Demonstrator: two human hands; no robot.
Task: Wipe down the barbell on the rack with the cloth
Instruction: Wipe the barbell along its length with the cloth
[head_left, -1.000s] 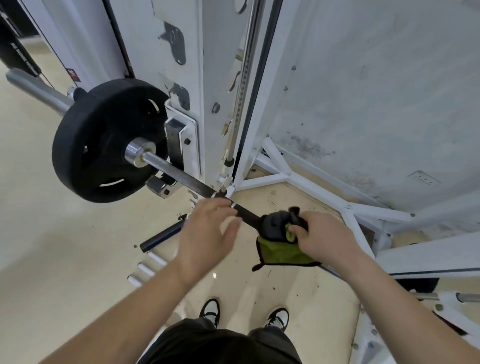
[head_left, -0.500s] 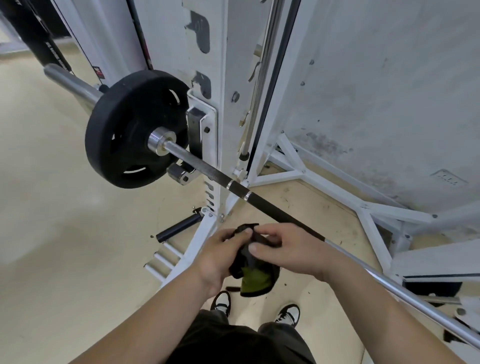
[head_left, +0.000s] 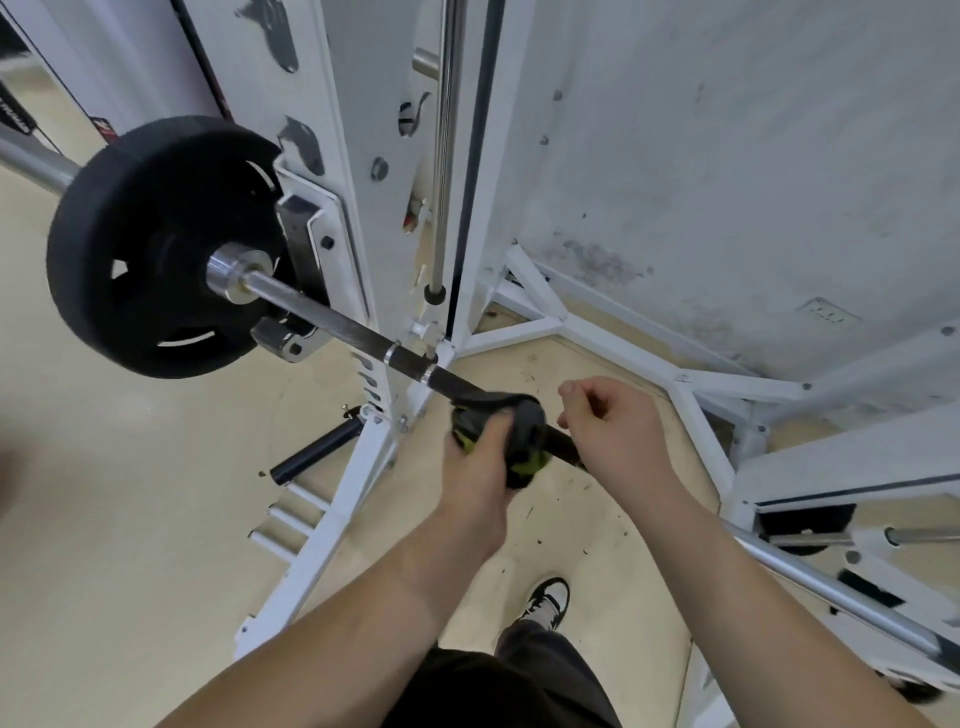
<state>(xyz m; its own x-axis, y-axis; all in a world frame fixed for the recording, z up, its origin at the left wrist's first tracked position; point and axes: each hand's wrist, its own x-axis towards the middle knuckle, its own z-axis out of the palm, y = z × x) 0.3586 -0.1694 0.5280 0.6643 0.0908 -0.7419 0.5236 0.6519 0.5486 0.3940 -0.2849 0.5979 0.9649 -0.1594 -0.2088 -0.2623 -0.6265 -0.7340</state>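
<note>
The barbell (head_left: 332, 322) lies on the white rack (head_left: 337, 156), running from upper left to lower right. A black weight plate (head_left: 130, 249) sits on its left sleeve. A black and green cloth (head_left: 519, 421) is bunched over the bar's dark knurled part, just right of the rack upright. My left hand (head_left: 478, 467) grips the cloth from below and in front. Beside the cloth, my right hand (head_left: 618, 436) hovers over the bar with its fingers curled into a loose fist, holding nothing. My right forearm hides a stretch of the bar.
A grey wall (head_left: 727, 156) stands close behind the rack. White base struts (head_left: 691, 395) cross the floor under the bar. A black peg (head_left: 317, 452) juts from the rack foot at lower left. Another plate (head_left: 800, 525) sits low at the right. My shoe (head_left: 545, 603) is below.
The cloth passed from my right hand to my left hand. It went back up onto the bar, nearer the rack upright. My right hand let go and moved off to the right.
</note>
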